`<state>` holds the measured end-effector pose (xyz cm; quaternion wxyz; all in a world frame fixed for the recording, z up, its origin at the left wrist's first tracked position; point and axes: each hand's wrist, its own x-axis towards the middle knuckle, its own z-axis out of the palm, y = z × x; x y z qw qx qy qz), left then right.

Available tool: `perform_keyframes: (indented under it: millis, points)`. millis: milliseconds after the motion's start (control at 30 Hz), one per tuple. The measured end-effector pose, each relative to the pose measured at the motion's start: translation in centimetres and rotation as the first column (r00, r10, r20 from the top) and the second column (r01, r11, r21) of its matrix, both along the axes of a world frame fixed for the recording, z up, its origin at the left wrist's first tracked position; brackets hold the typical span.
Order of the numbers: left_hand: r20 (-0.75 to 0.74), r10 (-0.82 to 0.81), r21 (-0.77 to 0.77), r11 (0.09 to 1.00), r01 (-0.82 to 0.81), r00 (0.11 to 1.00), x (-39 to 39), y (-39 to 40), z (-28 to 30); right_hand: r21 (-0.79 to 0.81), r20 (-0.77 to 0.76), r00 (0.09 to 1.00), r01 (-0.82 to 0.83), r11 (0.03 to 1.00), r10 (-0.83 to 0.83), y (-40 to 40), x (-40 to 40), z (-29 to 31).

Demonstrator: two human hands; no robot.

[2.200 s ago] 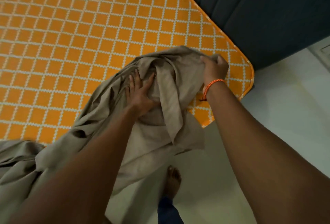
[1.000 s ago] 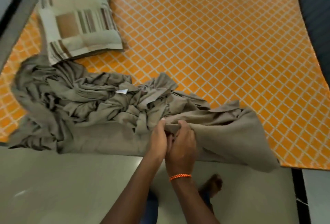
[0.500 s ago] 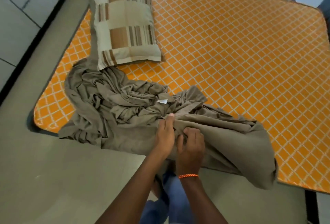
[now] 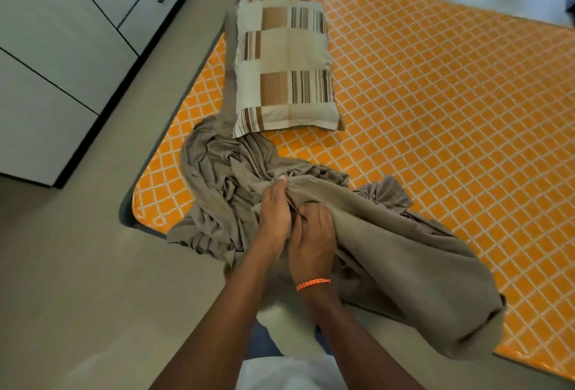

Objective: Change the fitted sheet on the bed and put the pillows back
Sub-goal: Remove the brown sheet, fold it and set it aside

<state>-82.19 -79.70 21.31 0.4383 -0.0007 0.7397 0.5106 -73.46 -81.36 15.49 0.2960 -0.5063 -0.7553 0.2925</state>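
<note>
Across the bed lies the bare mattress, orange with a white lattice print, its near edge running toward the person. Bunched along that near edge, close to the near left corner, the grey-brown fitted sheet spills partly over the side toward the floor. Behind it, by the mattress's left edge, a checked and striped pillow lies flat, touching the sheet. Both hands meet on the sheet: the left hand pinches a fold, and the right hand, orange bracelet at the wrist, curls its fingers into the cloth
</note>
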Motion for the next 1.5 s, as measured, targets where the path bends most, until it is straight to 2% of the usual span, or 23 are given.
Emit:
perform_keyframes:
  millis: [133, 200, 267, 400, 500, 567, 633, 733, 800, 933, 1033, 1133, 1200, 1233, 1300, 1367, 1400, 1500]
  points:
    - [0.052, -0.056, 0.08, 0.995, 0.052, 0.997, -6.0, 1.5, 0.5, 0.033, -0.042, 0.996, 0.076, 0.997, -0.075, 1.4, -5.8, 1.4]
    - [0.012, -0.122, 0.125, 0.985, 0.119, 0.993, -9.4, 2.0, 0.7, 0.035, -0.036, 0.992, 0.123, 0.992, -0.121, 2.0, -9.3, 2.4]
    - [-0.009, -0.102, 0.149, 0.984, 0.102, 0.995, -13.5, 2.5, 1.2, 0.05, -0.039, 0.986, 0.165, 0.985, -0.164, 2.3, -13.4, 3.3]
    - [-0.056, -0.062, 0.199, 0.977, 0.072, 0.996, -21.8, 3.8, 2.0, 0.062, -0.137, 0.971, 0.203, 0.977, -0.193, 3.1, -22.1, 5.4]
    - [-0.105, -0.047, 0.187, 0.98, 0.066, 0.993, -27.1, 4.3, 1.4, 0.061, -0.152, 0.969, 0.205, 0.977, -0.194, 3.1, -27.0, 5.6]
    - [-0.117, -0.131, 0.199, 0.968, 0.153, 0.984, -28.5, 3.9, 0.3, 0.041, -0.149, 0.969, 0.207, 0.977, -0.199, 3.0, -28.3, 4.4]
    - [-0.145, -0.265, 0.261, 0.919, 0.295, 0.953, -28.8, 3.2, -1.8, 0.003, -0.117, 0.971, 0.21, 0.978, -0.209, 2.7, -28.2, 1.9]
    - [-0.124, -0.432, 0.276, 0.849, 0.45, 0.893, -28.4, 0.5, -6.8, -0.064, -0.043, 0.966, 0.254, 0.965, -0.257, 2.0, -25.5, -2.3]
    - [-0.095, -0.5, 0.21, 0.835, 0.508, 0.861, -27.5, -2.0, -11.2, -0.151, 0.007, 0.94, 0.338, 0.929, -0.34, 1.4, -23.2, -5.3]
    - [-0.065, -0.477, -0.036, 0.879, 0.476, 0.876, -24.8, -8.3, -18.5, -0.38, 0.037, 0.872, 0.463, 0.8, -0.488, 0.2, -18.6, -8.3]
    - [-0.094, -0.548, -0.274, 0.817, 0.508, 0.831, -22.7, -13.5, -24.1, -0.498, 0.01, 0.832, 0.485, 0.719, -0.554, -0.6, -17.0, -9.4]
    - [-0.036, -0.641, -0.356, 0.725, 0.59, 0.767, -20.5, -17.1, -28.2, -0.582, -0.031, 0.73, 0.543, 0.606, -0.683, -1.3, -16.0, -11.0]
    - [-0.066, -0.722, -0.38, 0.656, 0.652, 0.688, -19.1, -18.2, -30.1, -0.621, -0.031, 0.674, 0.566, 0.542, -0.738, -1.7, -15.6, -12.3]
    - [-0.085, -0.719, -0.392, 0.66, 0.641, 0.689, -18.5, -18.2, -30.7, -0.632, -0.034, 0.657, 0.57, 0.526, -0.753, -1.9, -15.3, -12.9]
    - [-0.131, -0.62, -0.476, 0.724, 0.5, 0.773, -17.6, -17.8, -31.8, -0.642, -0.039, 0.649, 0.567, 0.516, -0.76, -2.1, -15.1, -13.4]
    - [-0.143, -0.411, -0.595, 0.763, 0.254, 0.9, -17.2, -16.7, -31.6, -0.646, -0.034, 0.663, 0.556, 0.522, -0.748, -2.8, -14.8, -13.8]
    - [-0.166, -0.319, -0.63, 0.763, 0.148, 0.933, -17.3, -16.2, -31.5, -0.652, -0.034, 0.669, 0.548, 0.524, -0.742, -3.1, -14.8, -13.9]
    - [-0.274, -0.271, -0.699, 0.715, 0.002, 0.922, -18.2, -15.3, -30.5, -0.671, -0.017, 0.692, 0.527, 0.521, -0.721, -4.3, -14.5, -13.9]
